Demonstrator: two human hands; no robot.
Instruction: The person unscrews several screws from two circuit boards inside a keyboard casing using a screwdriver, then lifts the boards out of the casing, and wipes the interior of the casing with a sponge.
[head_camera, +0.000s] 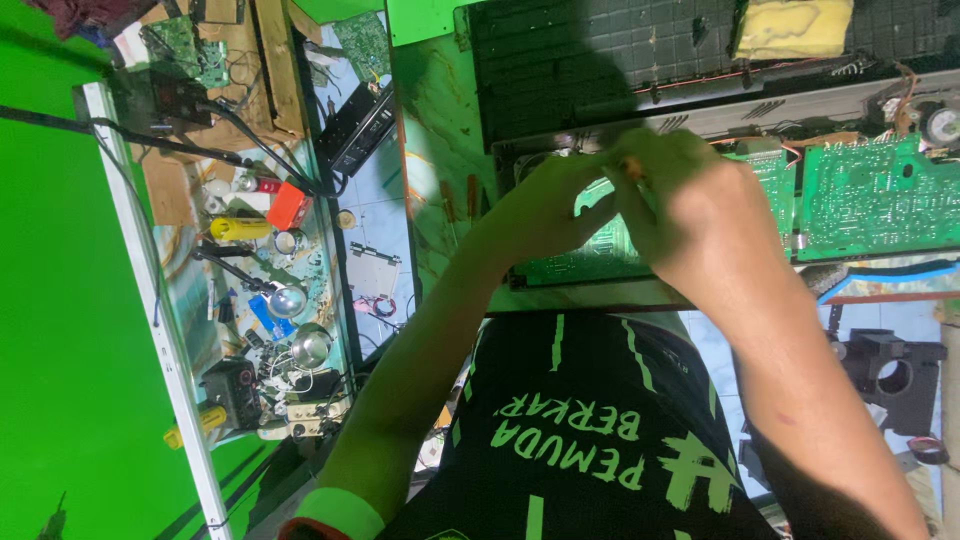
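Note:
My two hands meet over an opened electronic device (700, 120) whose green circuit boards (860, 195) lie bare. My right hand (690, 215) is closed around a small orange-ended tool (632, 168) and hides most of it. The fingertips of my left hand (550, 205) are pinched together right beside that tool, above a green board (590, 255). Whether they hold anything is hidden. My black shirt with green print (580, 430) fills the lower middle.
A cluttered bench on the left holds a yellow cylinder (238, 228), a red box (288, 206), round lenses on stands (287, 300) and a power strip (305, 410). At the top are a dark grid panel (600, 50) and a yellow sponge (790, 27). A black part with a round hole (892, 378) lies right.

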